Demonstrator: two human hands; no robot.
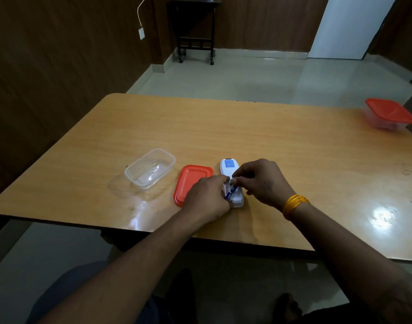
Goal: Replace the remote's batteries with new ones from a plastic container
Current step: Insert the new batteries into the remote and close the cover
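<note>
**Both hands at the open back of the remote**

Both hands are pressed together over the remote [230,181], which is laid face down near the front edge of the table [270,141]. The left hand [207,197] is curled around a blue battery [231,192], which is tilted into the open back. The right hand [261,181] is bent, with its fingertips pinched at the top end of that battery. The remote is white, with a blue label near its far end. A red lid [188,181] is laid just left of it. A clear tub [150,168] is seen further left. A second tub with a red lid [389,114] is set far off at the right corner. A yellow band [293,204] is worn on the right wrist.
</note>
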